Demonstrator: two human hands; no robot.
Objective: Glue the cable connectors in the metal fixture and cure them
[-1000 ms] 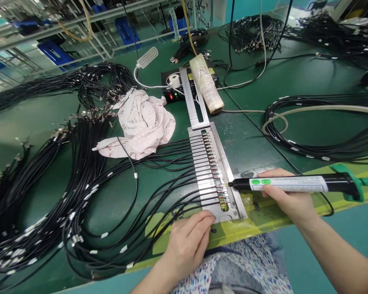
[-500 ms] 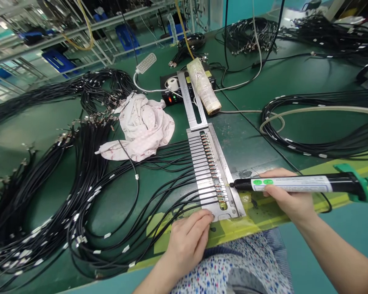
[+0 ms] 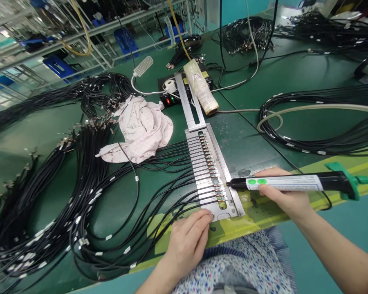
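Observation:
My right hand is wrapped round a black dispensing syringe with a white label, green dots and a green flanged end. The syringe lies nearly level. Its dark tip points left, over the right side of a metal jig, close to the lower connectors; whether it touches cannot be seen. In the jig, several black cables lie side by side, their small metal connectors lined up in a slot. With fingers drawn together, my left hand grips the jig's near left corner.
A crumpled pale cloth lies left of the jig. Behind stand a black control box, a wrapped roll and a small lamp. Cable bundles spread over the left side, and coiled cables lie at right. Yellow film covers the table's front edge.
The view has shifted slightly. My right hand and the syringe have moved a little to the left, the tip staying by the lower connectors. My left hand stays at the jig's corner.

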